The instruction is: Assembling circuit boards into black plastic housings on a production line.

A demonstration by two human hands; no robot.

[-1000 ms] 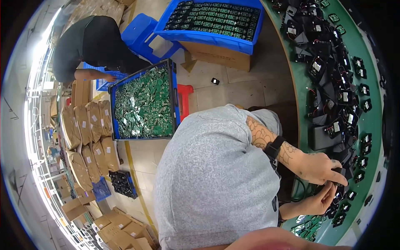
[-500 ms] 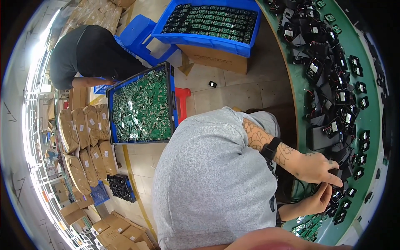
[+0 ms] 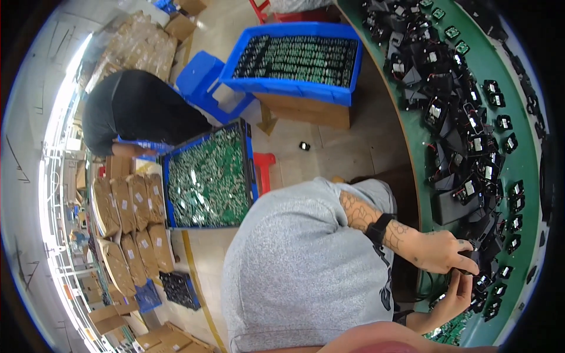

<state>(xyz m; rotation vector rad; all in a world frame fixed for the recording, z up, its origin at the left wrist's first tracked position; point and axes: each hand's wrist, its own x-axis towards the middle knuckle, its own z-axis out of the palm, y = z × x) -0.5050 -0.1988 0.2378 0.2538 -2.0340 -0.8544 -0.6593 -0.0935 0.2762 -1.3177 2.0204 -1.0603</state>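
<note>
Both of my hands meet over the green bench at the lower right, in among black housings. My left hand (image 3: 445, 252), on the tattooed arm with a black watch, has its fingers bent around a small black part (image 3: 469, 262). Just below it, my right hand (image 3: 452, 303) is closed, with thumb and fingertips raised against the same part. The part's exact kind is hidden by the fingers. Next to the hands lie black plastic housings (image 3: 453, 206) with thin wires and small boards. Several small black modules (image 3: 515, 223) lie spaced out beyond them.
The green bench (image 3: 521, 162) curves along the right. A blue crate (image 3: 288, 91) of boards sits on a carton; another tray (image 3: 206, 182) of green boards stands left of me. Near it, a person in black (image 3: 141, 112) bends over. A small module (image 3: 304, 146) lies on the floor.
The whole view has shifted, so the floor things and crates appear lower. My hands stay together; the left fingers now bend around the black part, which shows more plainly.
</note>
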